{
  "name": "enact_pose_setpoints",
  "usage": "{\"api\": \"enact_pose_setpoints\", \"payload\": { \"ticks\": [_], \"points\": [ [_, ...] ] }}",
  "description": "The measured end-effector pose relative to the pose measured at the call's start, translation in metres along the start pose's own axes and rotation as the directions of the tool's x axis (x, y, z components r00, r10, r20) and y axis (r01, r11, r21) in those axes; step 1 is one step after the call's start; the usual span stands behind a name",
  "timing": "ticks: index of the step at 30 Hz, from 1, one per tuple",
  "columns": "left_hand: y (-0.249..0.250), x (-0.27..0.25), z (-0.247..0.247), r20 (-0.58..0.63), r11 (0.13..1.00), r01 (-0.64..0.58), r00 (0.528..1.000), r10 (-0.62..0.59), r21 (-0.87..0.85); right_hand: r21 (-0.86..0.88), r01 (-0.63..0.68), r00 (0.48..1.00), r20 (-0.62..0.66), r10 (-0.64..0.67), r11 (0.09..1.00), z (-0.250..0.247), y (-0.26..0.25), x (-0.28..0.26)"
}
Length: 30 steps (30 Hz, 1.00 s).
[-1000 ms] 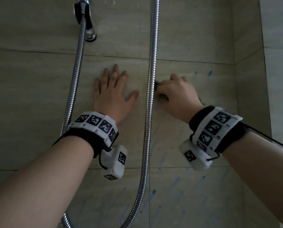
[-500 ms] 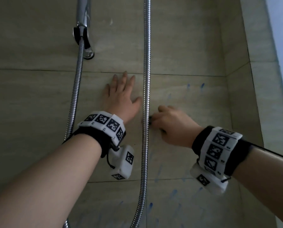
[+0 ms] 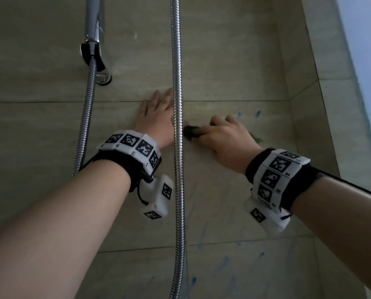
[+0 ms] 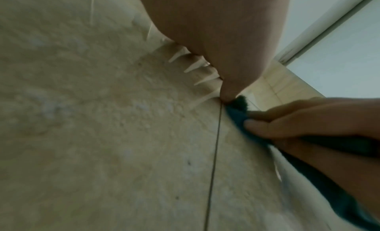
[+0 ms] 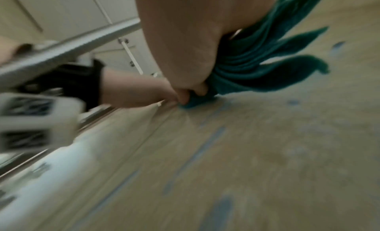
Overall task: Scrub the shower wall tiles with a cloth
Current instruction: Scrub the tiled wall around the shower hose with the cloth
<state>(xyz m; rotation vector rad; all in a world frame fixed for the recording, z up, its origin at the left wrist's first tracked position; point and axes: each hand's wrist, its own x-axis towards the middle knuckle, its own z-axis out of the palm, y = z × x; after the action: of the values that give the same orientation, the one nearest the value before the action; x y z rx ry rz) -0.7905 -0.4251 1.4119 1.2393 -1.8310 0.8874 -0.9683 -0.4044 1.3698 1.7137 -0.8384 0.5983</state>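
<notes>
Both hands are on the shower wall, close together with the metal shower hose (image 3: 177,147) hanging straight down between them. Left hand (image 3: 156,117) lies flat on the tile with its fingers straight and spread, pointing up the wall, holding nothing and apparently bracing the body. Right hand (image 3: 224,137) has its fingers curled round a bunched teal cloth (image 5: 252,59), pressing the wad against the wall tiles (image 3: 234,190) just to the right of the hose; loose tails of the cloth trail out behind the palm. In the left wrist view the cloth's leading edge sits almost against the left thumb tip, right at a vertical grout line (image 4: 213,153). What matters for the coming stroke is where the dirt lies: the blue marks (image 3: 222,263) sit on the right hand's side of the hose, a few just above and to the right of the knuckles, most of them well below the wrist, running in streaks down the wall. So the cloth hand is the nearer one, and the scrubbing probably has to travel downward and rightward, away from the hose. A second hose (image 3: 87,117) hangs from the chrome fitting (image 3: 93,50) further left, out of the way.
</notes>
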Motion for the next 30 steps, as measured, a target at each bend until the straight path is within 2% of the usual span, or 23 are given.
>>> {"api": "enact_pose_setpoints", "payload": {
  "ticks": [1, 3, 5, 6, 8, 9, 10, 11, 12, 14, 15, 16, 17, 19, 20, 21, 22, 23, 25, 26, 27, 29, 30],
  "points": [
    [0.0, 0.001, 0.001, -0.001, 1.0, 0.01, 1.0, -0.01, 0.001, -0.025, -0.134, 0.991, -0.013, 0.133, 0.991, -0.002, 0.013, 0.002],
    [0.003, -0.001, 0.005, -0.016, 0.999, 0.038, 0.999, -0.038, -0.003, 0.02, -0.362, 0.932, -0.019, 0.362, 0.932, -0.007, 0.034, 0.003],
    [0.007, -0.003, 0.01, -0.044, 0.998, 0.053, 0.998, -0.054, -0.012, 0.096, -0.464, 0.883, -0.024, 0.468, 0.881, -0.003, 0.035, 0.004],
    [0.009, -0.004, 0.012, -0.06, 0.998, 0.058, 0.996, -0.059, -0.014, 0.086, -0.44, 0.897, -0.016, 0.442, 0.894, -0.001, 0.029, 0.002],
    [0.008, -0.006, 0.015, -0.085, 0.998, 0.055, 0.995, -0.056, -0.008, 0.063, -0.208, 0.977, -0.043, 0.21, 0.976, 0.01, 0.01, -0.005],
    [0.007, -0.007, 0.015, -0.093, 0.999, 0.046, 0.995, -0.046, -0.005, 0.063, -0.097, 0.994, -0.052, 0.1, 0.993, 0.013, 0.0, -0.009],
    [0.007, -0.008, 0.015, -0.096, 0.999, 0.038, 0.995, -0.038, -0.002, 0.051, -0.047, 0.998, -0.044, 0.049, 0.998, 0.011, -0.003, -0.013],
    [0.006, -0.008, 0.015, -0.096, 0.999, 0.032, 0.995, -0.032, 0.002, 0.031, -0.061, 0.997, -0.044, 0.062, 0.998, 0.006, -0.001, -0.015],
    [0.006, -0.008, 0.014, -0.094, 1.0, 0.031, 0.995, -0.03, 0.005, 0.004, -0.135, 0.99, -0.046, 0.135, 0.991, 0.003, 0.007, -0.014],
    [0.006, -0.008, 0.014, -0.091, 0.999, 0.039, 0.995, -0.038, 0.018, -0.007, -0.38, 0.925, -0.034, 0.379, 0.925, -0.001, 0.024, -0.014],
    [0.006, -0.008, 0.015, -0.094, 0.999, 0.044, 0.995, -0.042, 0.024, -0.008, -0.452, 0.891, -0.047, 0.451, 0.892, -0.001, 0.031, -0.015],
    [0.006, -0.007, 0.016, -0.1, 0.998, 0.047, 0.994, -0.044, 0.029, 0.016, -0.474, 0.879, -0.045, 0.475, 0.88, 0.0, 0.03, -0.014],
    [0.006, -0.006, 0.018, -0.106, 0.998, 0.049, 0.993, -0.046, 0.032, 0.024, -0.433, 0.901, -0.018, 0.434, 0.901, 0.002, 0.023, -0.014],
    [0.006, -0.006, 0.02, -0.111, 0.998, 0.047, 0.993, -0.043, 0.033, 0.072, -0.191, 0.981, 0.055, 0.188, 0.979, 0.01, 0.005, -0.021],
    [0.005, -0.006, 0.021, -0.116, 0.998, 0.045, 0.992, -0.04, 0.037, 0.097, -0.082, 0.994, 0.08, 0.074, 0.992, 0.013, 0.0, -0.026],
    [0.005, -0.006, 0.022, -0.12, 0.998, 0.043, 0.992, -0.038, 0.045, 0.082, -0.018, 0.999, 0.044, 0.015, 0.996, 0.012, 0.0, -0.027],
    [0.006, -0.006, 0.022, -0.12, 0.998, 0.044, 0.992, -0.038, 0.049, 0.04, -0.069, 0.996, 0.05, 0.067, 0.997, 0.007, 0.002, -0.027],
    [0.006, -0.006, 0.023, -0.116, 0.998, 0.047, 0.992, -0.041, 0.047, -0.001, -0.181, 0.983, 0.032, 0.181, 0.983, 0.003, 0.006, -0.025],
    [0.008, -0.006, 0.023, -0.108, 0.997, 0.06, 0.993, -0.055, 0.043, -0.003, -0.421, 0.907, -0.02, 0.421, 0.907, -0.001, 0.015, -0.022],
    [0.008, -0.006, 0.023, -0.108, 0.997, 0.064, 0.992, -0.059, 0.046, -0.011, -0.46, 0.888, -0.013, 0.459, 0.888, -0.001, 0.014, -0.022],
    [0.008, -0.006, 0.023, -0.111, 0.997, 0.064, 0.992, -0.059, 0.046, -0.009, -0.461, 0.887, 0.021, 0.461, 0.888, -0.002, 0.007, -0.021],
    [0.008, -0.007, 0.023, -0.12, 0.998, 0.051, 0.992, -0.047, 0.029, 0.004, -0.274, 0.96, 0.057, 0.273, 0.962, 0.006, -0.004, -0.025],
    [0.007, -0.008, 0.023, -0.121, 0.999, 0.047, 0.992, -0.044, 0.021, 0.002, -0.208, 0.976, 0.067, 0.208, 0.978, 0.008, -0.005, -0.028]
  ]
}}
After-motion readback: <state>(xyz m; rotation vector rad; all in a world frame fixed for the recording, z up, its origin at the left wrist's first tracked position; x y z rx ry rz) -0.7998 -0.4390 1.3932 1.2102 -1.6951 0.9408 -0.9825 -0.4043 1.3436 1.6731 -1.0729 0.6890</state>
